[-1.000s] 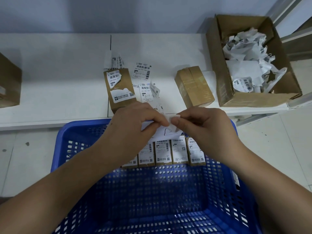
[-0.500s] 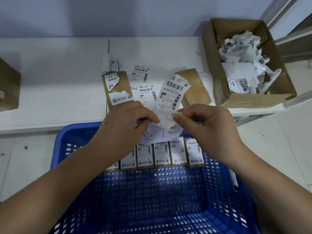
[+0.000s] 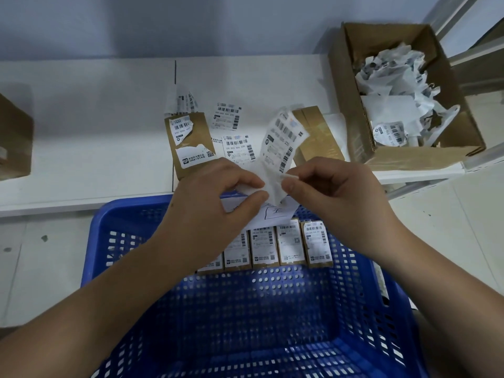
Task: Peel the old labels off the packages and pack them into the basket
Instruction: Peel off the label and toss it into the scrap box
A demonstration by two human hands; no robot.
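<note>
Head view has your left hand (image 3: pixel 218 197) and right hand (image 3: pixel 330 192) both pinching the lower end of a peeled label (image 3: pixel 283 143) above the far rim of the blue basket (image 3: pixel 362 271), its long axis rising away from you and leaning right, barcode side up. Beyond lies a white table (image 3: pixel 90 137) against a pale wall, with a half-stripped brown package (image 3: pixel 191 143) and loose labels reading 350-050. Five labelled packages (image 3: pixel 289 244) stand in a row against the basket's far wall.

A single head-worn camera looked steeply down, close over a blue basket (image 3: pixel 245 309) toward the white table (image 3: pixel 90 126) beyond.
</note>
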